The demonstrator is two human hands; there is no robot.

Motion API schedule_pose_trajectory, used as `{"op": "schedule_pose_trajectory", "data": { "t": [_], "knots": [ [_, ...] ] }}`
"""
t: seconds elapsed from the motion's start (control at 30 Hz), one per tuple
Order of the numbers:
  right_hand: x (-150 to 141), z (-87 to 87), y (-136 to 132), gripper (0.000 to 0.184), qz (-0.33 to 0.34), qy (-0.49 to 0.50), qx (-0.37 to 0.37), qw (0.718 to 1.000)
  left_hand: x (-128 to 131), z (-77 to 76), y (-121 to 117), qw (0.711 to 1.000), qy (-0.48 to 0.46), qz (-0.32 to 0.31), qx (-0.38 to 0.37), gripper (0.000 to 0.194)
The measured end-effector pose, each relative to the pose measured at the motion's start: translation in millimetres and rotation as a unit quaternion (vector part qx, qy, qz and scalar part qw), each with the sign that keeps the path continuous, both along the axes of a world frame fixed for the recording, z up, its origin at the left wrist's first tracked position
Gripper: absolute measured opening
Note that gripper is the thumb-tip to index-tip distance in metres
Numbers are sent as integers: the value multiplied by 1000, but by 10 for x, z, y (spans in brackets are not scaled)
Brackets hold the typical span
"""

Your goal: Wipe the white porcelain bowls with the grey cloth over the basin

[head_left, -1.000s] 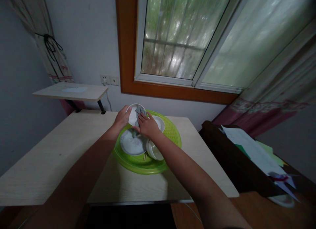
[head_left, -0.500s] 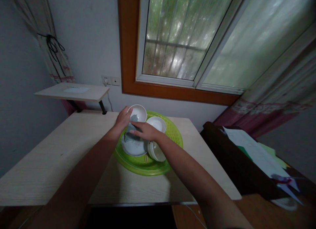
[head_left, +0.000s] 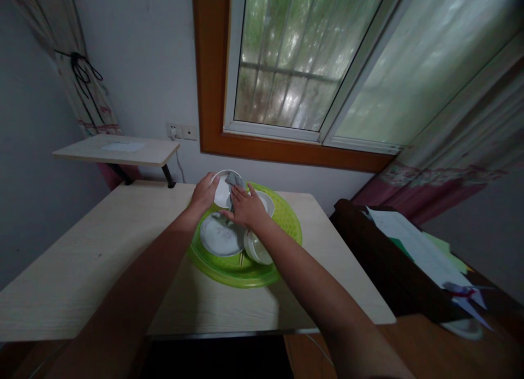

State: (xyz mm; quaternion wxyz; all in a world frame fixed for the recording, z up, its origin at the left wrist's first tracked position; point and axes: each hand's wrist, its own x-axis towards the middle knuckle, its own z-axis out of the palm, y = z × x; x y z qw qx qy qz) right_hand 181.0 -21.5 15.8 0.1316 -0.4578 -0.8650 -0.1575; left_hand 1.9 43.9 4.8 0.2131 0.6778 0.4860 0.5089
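Note:
My left hand (head_left: 203, 194) grips the left rim of a white bowl (head_left: 221, 192), which is tilted toward me over the far left of a round green tray (head_left: 245, 281). With fingers partly spread, my right hand (head_left: 246, 206) presses a grey cloth (head_left: 234, 180) against the bowl's right inner side. Part of the cloth hangs beneath that hand. Below lies a white plate (head_left: 221, 237) on the tray. A second white bowl (head_left: 268, 203) stands behind my right hand. Near my right wrist, stacked bowls (head_left: 258, 250) lean on their side, with chopsticks (head_left: 241, 258) beside them.
The tray rests on a light wooden table (head_left: 139, 226). A raised shelf (head_left: 123, 151) with a paper on it stands at the back left. Behind are a wall socket (head_left: 180, 131) and a window (head_left: 295, 68). Papers (head_left: 413, 248) lie on a dark piece of furniture at right.
My right hand has moved right and up, and its fingers have spread. The cloth has shifted from the bowl's near left side to its right inner side. My left hand still holds the bowl.

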Motion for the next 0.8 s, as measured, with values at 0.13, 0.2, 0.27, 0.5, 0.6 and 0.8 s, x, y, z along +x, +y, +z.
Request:
{"op": "schedule_pose_trajectory", "data": {
  "t": [0.13,0.2,0.27,0.5,0.6,0.8],
  "knots": [
    [-47,66,-39,70,75,4,-44,996,-26,7,-9,999,8,19,29,48],
    [-47,73,-40,68,111,15,-75,991,-30,-5,6,999,5,22,33,47],
    [-43,47,-26,70,139,21,-97,985,-31,-22,27,999,-2,22,29,47],
    [-89,-179,69,83,162,22,-77,984,-5,-93,90,999,-33,-24,-5,45],
    [-90,-218,84,85,133,23,-42,990,24,-135,117,995,-62,-69,-27,44],
    [-68,-172,74,87,46,17,0,999,47,-144,111,990,-81,-107,-39,49]
  ]
}}
